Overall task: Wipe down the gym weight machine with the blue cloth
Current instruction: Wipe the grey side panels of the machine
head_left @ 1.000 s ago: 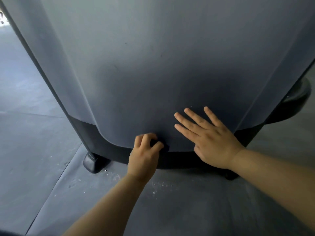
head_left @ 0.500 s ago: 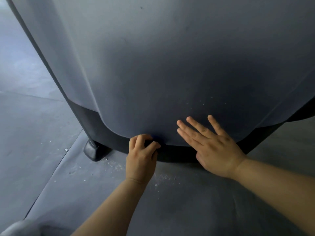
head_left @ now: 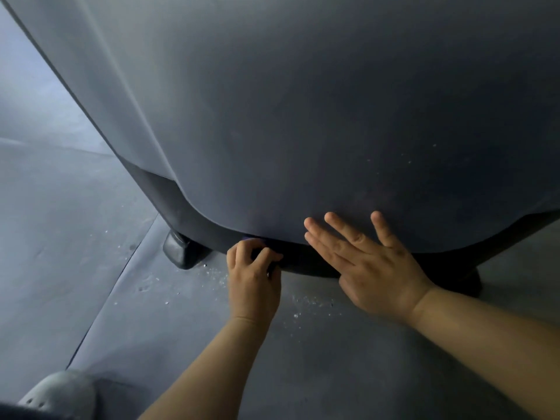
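Observation:
The weight machine's smooth grey shroud point(head_left: 303, 116) fills the upper view, ending in a black base band point(head_left: 188, 213) near the floor. My left hand point(head_left: 253, 280) is curled round the blue cloth point(head_left: 251, 237), of which only a small dark-blue bit shows above my fingers, at the shroud's bottom edge. My right hand point(head_left: 369, 265) lies flat with straight, spread fingers against the lower shroud, just right of the left hand.
A black rubber foot point(head_left: 181, 250) stands under the machine's left corner, another dark foot point(head_left: 472, 280) at the right. White crumbs lie scattered on the dark floor mat point(head_left: 169, 328). A grey shoe point(head_left: 60, 392) shows at the bottom left.
My left hand with the cloth has slid down from the shroud's lower face to its bottom edge. The right hand stays flat on the shroud. My view has tipped downward, showing the shoe.

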Demonstrator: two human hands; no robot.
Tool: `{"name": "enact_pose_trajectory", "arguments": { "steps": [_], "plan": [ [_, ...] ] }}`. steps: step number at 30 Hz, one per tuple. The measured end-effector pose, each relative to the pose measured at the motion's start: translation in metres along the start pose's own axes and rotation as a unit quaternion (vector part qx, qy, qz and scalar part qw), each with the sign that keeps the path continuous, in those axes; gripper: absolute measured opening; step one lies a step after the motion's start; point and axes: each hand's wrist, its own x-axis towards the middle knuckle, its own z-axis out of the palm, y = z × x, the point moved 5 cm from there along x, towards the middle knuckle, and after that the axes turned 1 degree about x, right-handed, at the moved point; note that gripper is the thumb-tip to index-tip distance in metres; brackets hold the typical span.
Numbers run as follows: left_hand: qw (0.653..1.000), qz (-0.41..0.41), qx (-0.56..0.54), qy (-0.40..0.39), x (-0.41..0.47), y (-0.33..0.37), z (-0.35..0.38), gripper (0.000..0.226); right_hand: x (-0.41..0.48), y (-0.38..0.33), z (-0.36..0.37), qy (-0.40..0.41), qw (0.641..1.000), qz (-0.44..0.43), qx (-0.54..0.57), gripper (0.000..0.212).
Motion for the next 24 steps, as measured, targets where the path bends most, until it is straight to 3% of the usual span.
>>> {"name": "enact_pose_trajectory", "arguments": {
  "steps": [6,8,10,14,16,19,22,24],
  "plan": [
    [0.977,-0.097,0.02,-0.187,-0.045,-0.036,0.051,0.02,-0.002,-0.004,-0.001,-0.006,1.0,-0.009,0.016,0.071],
    [0.969,-0.119,0.038,-0.215,-0.043,-0.045,0.055,0.015,-0.001,-0.002,-0.002,0.0,1.0,-0.008,0.02,0.071],
    [0.973,-0.125,0.039,-0.192,-0.04,-0.042,0.046,0.016,-0.001,0.0,-0.001,0.01,1.0,-0.015,0.024,0.068],
    [0.993,-0.116,0.004,-0.027,-0.021,-0.017,0.0,0.026,0.0,0.002,-0.001,0.022,0.999,-0.012,0.023,0.065],
    [0.995,-0.102,0.005,0.02,-0.002,-0.01,-0.014,0.026,-0.001,0.001,-0.002,0.027,0.999,-0.01,0.026,0.065],
    [0.996,-0.089,0.014,-0.008,0.004,-0.013,-0.006,0.026,-0.005,0.005,-0.003,0.019,0.999,-0.016,0.04,0.063],
    [0.981,-0.152,0.014,-0.122,-0.022,-0.028,0.023,0.019,-0.013,0.016,-0.006,0.023,0.998,-0.028,0.047,0.058],
    [0.973,-0.17,0.018,-0.153,-0.032,-0.029,0.03,0.014,-0.017,0.023,-0.007,0.03,0.998,-0.032,0.049,0.054]
  ]
}}
